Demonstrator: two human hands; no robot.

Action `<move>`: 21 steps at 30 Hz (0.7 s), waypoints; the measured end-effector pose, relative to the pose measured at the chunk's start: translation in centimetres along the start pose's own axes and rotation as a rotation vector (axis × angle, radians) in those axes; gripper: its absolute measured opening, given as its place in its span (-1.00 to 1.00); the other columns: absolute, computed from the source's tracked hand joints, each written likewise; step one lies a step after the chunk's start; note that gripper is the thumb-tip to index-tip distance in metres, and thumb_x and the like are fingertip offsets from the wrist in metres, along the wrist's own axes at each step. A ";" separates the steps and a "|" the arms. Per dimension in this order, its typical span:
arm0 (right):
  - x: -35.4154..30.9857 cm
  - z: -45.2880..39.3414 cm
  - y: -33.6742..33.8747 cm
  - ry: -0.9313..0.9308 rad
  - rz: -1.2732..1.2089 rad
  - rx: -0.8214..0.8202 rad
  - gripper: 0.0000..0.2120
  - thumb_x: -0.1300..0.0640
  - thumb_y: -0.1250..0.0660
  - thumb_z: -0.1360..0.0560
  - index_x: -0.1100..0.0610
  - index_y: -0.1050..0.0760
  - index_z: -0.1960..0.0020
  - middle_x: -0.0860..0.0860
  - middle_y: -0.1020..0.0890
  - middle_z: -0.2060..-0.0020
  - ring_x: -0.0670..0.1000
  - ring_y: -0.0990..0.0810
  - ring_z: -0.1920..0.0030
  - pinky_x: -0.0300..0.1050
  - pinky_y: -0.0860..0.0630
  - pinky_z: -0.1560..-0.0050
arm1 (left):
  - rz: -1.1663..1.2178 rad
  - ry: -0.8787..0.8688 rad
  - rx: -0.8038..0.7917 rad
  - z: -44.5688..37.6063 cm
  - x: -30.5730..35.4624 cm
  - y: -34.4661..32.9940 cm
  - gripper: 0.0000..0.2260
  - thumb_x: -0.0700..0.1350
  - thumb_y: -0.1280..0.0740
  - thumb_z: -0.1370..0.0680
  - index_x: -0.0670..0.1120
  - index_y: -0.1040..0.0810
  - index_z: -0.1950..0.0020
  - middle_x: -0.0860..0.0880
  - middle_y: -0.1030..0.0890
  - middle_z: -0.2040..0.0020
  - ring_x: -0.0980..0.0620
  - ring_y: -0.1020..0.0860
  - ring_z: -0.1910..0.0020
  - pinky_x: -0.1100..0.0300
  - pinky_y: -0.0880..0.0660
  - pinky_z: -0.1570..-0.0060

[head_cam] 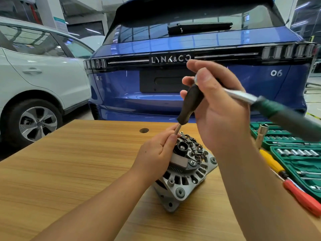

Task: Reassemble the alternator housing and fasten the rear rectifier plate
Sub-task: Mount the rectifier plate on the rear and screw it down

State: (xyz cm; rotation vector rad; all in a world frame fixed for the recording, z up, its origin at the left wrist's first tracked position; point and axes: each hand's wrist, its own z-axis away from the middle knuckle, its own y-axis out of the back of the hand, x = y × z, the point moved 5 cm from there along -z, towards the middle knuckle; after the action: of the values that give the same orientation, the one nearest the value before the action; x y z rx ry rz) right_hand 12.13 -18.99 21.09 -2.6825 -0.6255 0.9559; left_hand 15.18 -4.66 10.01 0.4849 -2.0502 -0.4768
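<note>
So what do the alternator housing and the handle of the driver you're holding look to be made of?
The alternator housing looks like bare cast aluminium: dull grey, matte, with moulded ribs and vent slots. The driver handle looks like dark plastic or rubber, matte with no glare; which one I cannot tell. Its shaft looks like plain steel.

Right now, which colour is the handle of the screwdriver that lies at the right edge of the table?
Red, as the head view shows: the screwdriver handle lies beside the green socket case.
</note>
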 end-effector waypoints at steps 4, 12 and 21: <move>-1.6 1.3 -1.7 0.637 0.860 -0.115 -0.85 0.36 -0.33 -0.58 0.28 -0.65 -0.09 0.18 -0.64 -0.08 0.19 -0.60 -0.12 0.02 -0.54 -0.14 | 0.067 0.022 0.007 -0.2 -0.1 -0.3 -0.68 0.31 -0.06 -0.63 0.31 -0.59 -0.01 0.13 -0.63 -0.16 0.21 -0.61 -0.08 0.31 -0.49 0.15; -1.2 1.2 -1.5 0.282 0.716 -0.448 -0.52 0.40 -0.17 -0.39 0.20 -0.51 -0.28 -0.03 -0.41 -0.13 -0.06 -0.44 -0.07 -0.26 -0.38 -0.14 | -0.035 -0.186 0.123 -0.3 -0.3 0.0 -0.69 0.24 -0.05 -0.68 0.28 -0.53 -0.26 0.39 -0.61 -0.04 0.38 -0.57 -0.04 0.55 -0.42 0.06; -2.1 0.5 -0.1 0.251 0.751 -0.626 -0.62 -0.01 -0.06 -0.68 0.03 -0.40 -0.43 0.02 -0.41 -0.34 0.07 -0.48 -0.29 -0.03 -0.45 -0.28 | 0.075 -0.080 0.107 -0.5 -1.9 -0.7 -0.79 0.31 -0.09 -0.65 0.39 -0.51 -0.12 0.35 -0.62 0.07 0.33 -0.60 0.09 0.34 -0.53 0.24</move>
State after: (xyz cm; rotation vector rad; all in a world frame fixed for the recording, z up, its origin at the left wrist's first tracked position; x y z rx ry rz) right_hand 10.28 -19.82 21.91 -3.6297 0.2215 0.5807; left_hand 16.62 -4.35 8.58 0.4565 -2.1706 -0.3480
